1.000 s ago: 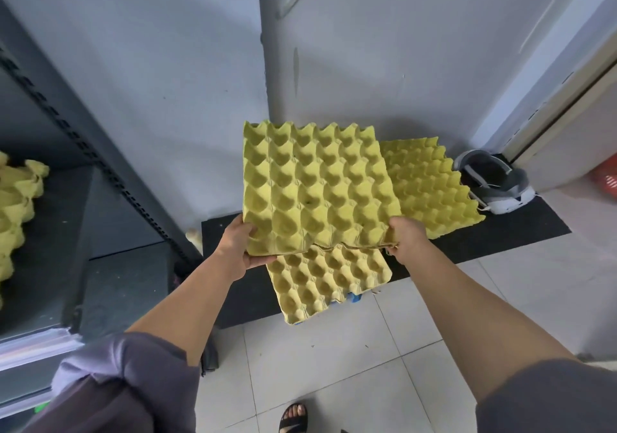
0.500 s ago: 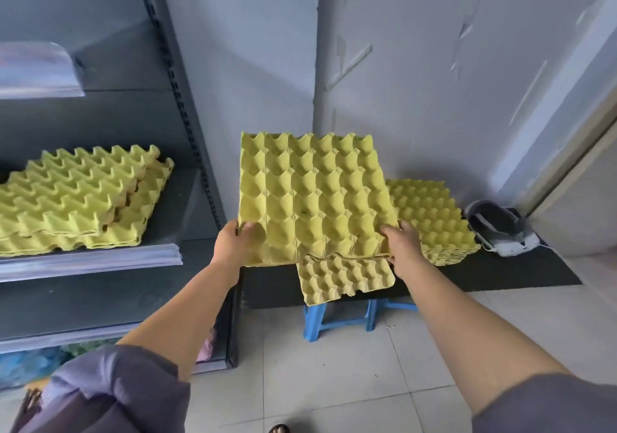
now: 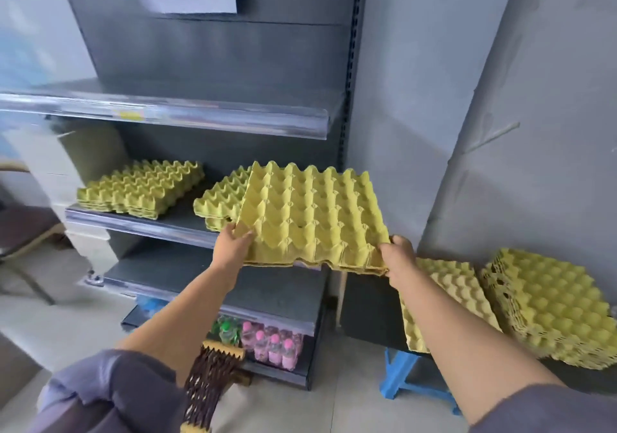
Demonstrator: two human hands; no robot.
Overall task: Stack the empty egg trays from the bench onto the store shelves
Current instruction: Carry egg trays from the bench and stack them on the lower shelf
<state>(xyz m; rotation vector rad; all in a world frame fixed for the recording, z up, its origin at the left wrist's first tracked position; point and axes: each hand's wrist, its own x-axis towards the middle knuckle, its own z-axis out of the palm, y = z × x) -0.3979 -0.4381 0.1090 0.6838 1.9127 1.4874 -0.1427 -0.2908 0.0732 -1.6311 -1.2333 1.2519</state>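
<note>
Egg trays (image 3: 314, 219), a thin yellow batch, are held at frame centre, tilted toward the middle shelf (image 3: 143, 224). Their near edge is pinched by the left grip (image 3: 233, 245) and right grip (image 3: 399, 255), fingers curled. Two shelved stacks (image 3: 140, 188) are seen at centre left. A leaning tray (image 3: 447, 299) and tall stack (image 3: 547, 305) at lower right await removal from the worktop (image 3: 364, 309).

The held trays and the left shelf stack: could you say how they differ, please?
The held trays hang in the air, gripped by the left hand and right hand; the left shelf stack rests on the shelf. The held trays tilt, far edge raised; the left shelf stack lies flat. Both are yellow and empty.
</note>
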